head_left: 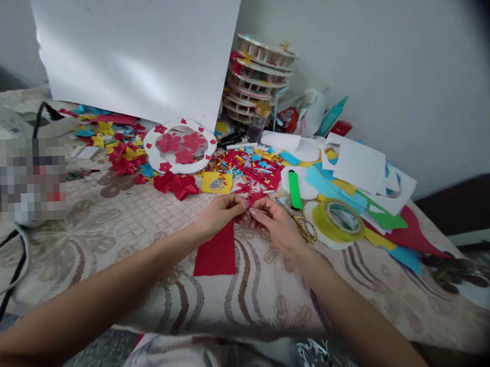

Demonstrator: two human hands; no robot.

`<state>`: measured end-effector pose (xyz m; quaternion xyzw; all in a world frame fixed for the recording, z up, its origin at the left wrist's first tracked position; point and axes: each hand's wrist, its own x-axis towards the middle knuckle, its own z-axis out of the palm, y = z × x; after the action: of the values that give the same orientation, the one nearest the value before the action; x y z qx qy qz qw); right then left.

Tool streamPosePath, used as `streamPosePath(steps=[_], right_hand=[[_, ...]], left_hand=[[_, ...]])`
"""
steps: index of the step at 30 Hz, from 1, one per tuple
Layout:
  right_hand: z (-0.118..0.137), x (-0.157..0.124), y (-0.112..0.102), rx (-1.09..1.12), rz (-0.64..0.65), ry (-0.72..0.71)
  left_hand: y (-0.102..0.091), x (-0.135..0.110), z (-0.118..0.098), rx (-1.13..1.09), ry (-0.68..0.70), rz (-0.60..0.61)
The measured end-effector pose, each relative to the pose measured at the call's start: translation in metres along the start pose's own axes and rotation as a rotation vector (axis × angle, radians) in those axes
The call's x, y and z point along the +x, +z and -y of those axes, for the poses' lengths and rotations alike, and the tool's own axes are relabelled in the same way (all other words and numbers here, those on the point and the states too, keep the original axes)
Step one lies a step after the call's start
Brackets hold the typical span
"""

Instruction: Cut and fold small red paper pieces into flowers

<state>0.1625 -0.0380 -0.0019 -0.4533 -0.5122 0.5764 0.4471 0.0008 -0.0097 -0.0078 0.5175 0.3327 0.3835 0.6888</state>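
Just above the middle of the table, my left hand (pixel 224 213) and my right hand (pixel 273 221) meet with fingertips pinched together. Between them is a small piece of red paper (pixel 255 196), mostly covered by the fingers. A red paper strip (pixel 215 255) lies flat on the cloth below my left hand. Beside my right hand rest gold-handled scissors (pixel 306 229), partly hidden by the wrist. Beyond the fingers spreads a heap of tiny coloured paper scraps (pixel 248 164), next to a yellow paper square (pixel 216 182) with small bits on it.
Right of my hands are a green utility knife (pixel 295 190), a yellow tape roll (pixel 338 221) and overlapping coloured papers (pixel 360 163). Red paper flowers (pixel 178 185) and a white decorated ring (pixel 150 149) lie left. A round tiered organizer (pixel 261 70) and a large white sheet (pixel 136 53) stand behind.
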Motion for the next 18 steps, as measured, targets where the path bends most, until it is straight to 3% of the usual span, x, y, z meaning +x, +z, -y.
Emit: streamPosePath(steps=[9, 18], right_hand=[[0.0011, 0.0017, -0.002, 0.059, -0.039, 0.017], [-0.0018, 0.0016, -0.0029, -0.057, -0.018, -0.049]], left_hand=[[0.0008, 0.0003, -0.001, -0.075, -0.043, -0.061], [0.0031, -0.0018, -0.0063, 0.092, 0.016, -0.06]])
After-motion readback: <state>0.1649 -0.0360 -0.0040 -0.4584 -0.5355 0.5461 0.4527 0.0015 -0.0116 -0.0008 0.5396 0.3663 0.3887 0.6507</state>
